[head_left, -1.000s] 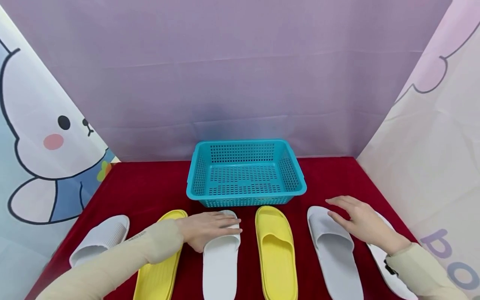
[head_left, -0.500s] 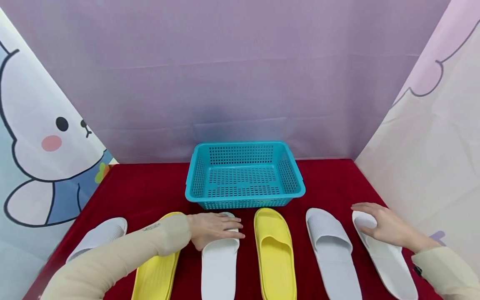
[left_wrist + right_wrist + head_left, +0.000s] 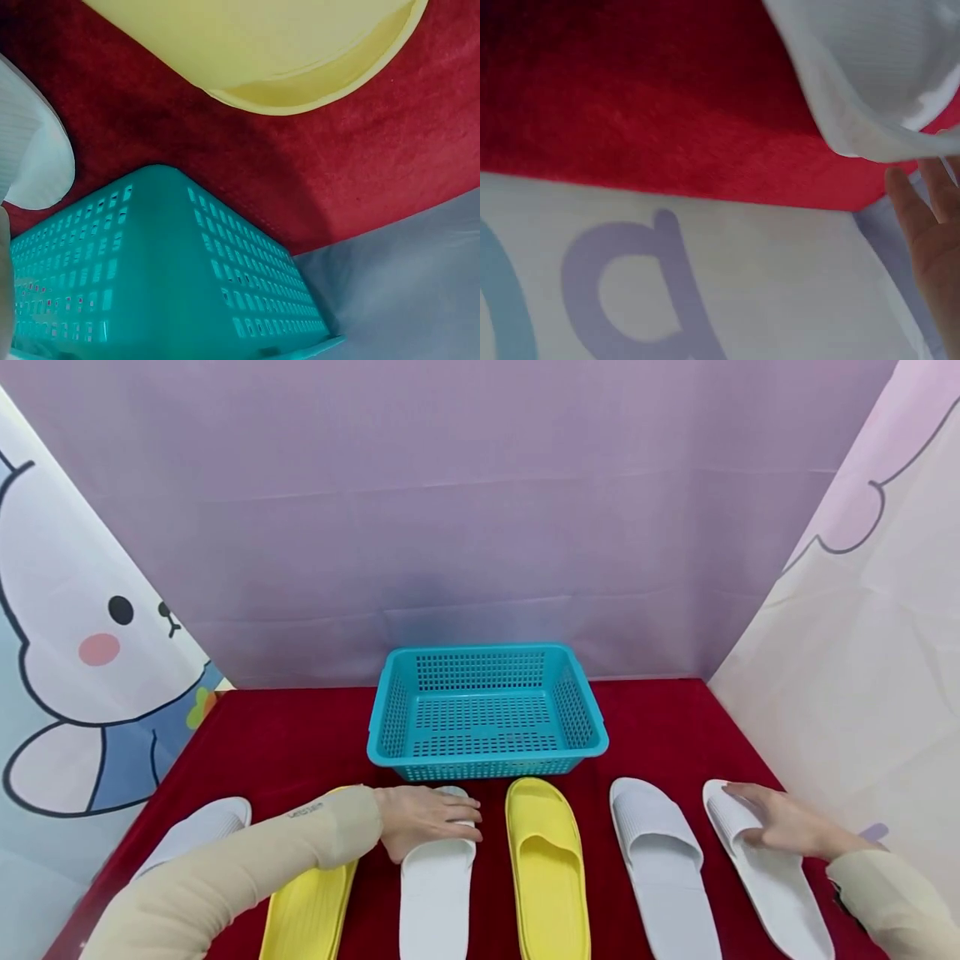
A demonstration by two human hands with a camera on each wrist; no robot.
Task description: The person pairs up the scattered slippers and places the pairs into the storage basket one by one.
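Observation:
My left hand (image 3: 429, 820) lies across the strap of a white slipper (image 3: 435, 902), its fingers extended over the far side. At far right my right hand (image 3: 787, 822) is at the strap of another white slipper (image 3: 787, 893), index finger near its toe and thumb by the strap's rear edge. In the right wrist view, extended fingers (image 3: 911, 206) come right up to the slipper's strap (image 3: 847, 112). Between the hands lie a yellow slipper (image 3: 551, 877) and a pale grey slipper (image 3: 667, 868).
A turquoise perforated basket (image 3: 487, 760) stands behind the row, nothing in it. Under my left forearm are another yellow slipper (image 3: 311, 910) and a pale slipper (image 3: 202, 831). Red cloth (image 3: 300, 735) covers the table; printed curtains (image 3: 862, 693) border the sides.
My right hand has moved right, from beside the pale grey slipper to the far-right white slipper, and has come down to its strap. My left hand has stayed on its slipper.

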